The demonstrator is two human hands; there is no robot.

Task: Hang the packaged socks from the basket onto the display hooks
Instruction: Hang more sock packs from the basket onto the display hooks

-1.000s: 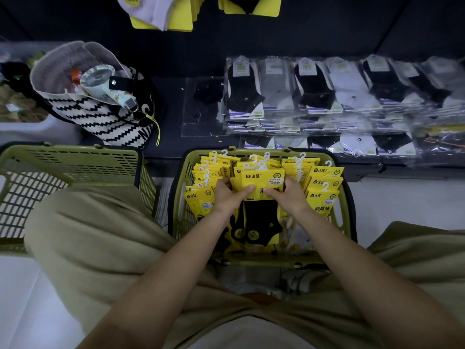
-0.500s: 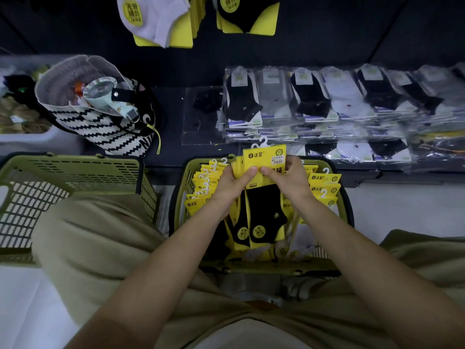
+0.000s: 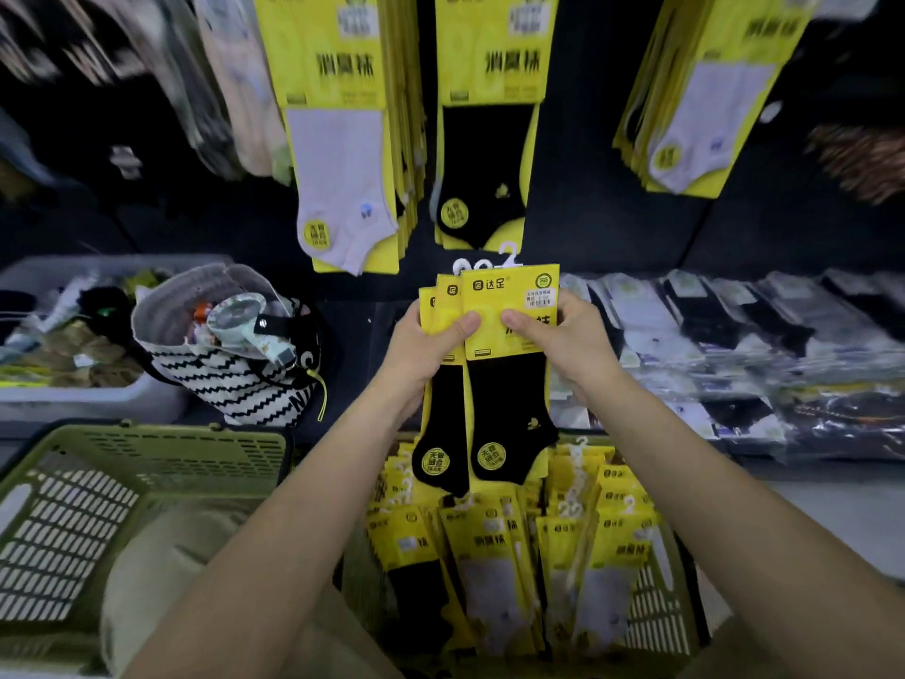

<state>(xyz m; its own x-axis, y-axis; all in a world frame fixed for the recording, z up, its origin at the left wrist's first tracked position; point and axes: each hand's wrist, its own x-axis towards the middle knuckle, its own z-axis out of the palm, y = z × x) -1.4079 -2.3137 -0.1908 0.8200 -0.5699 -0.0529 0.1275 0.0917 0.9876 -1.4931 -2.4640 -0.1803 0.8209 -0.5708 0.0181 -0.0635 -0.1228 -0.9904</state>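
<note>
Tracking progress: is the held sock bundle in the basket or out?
Out: left hand and right hand hold the bundle above the basket.

A dark wall (image 3: 612, 213) backs the scene under dim light, with a low dark shelf (image 3: 362, 306) running along its foot. At the left sits a white tub (image 3: 88, 401) of what may be loose odds and ends, too blurred to tell; on the shelf stand a zigzag-striped bag (image 3: 235, 384) and rows of flat clear-wrapped packs (image 3: 734, 335). Pale floor (image 3: 832, 521) shows at the lower right.

Sock packs (image 3: 509, 306) sit just under hung black socks (image 3: 482, 154), little room btw them. Dark wall gap (image 3: 578, 164) right of those is free. Striped bag (image 3: 245, 384) blocks left side.
</note>
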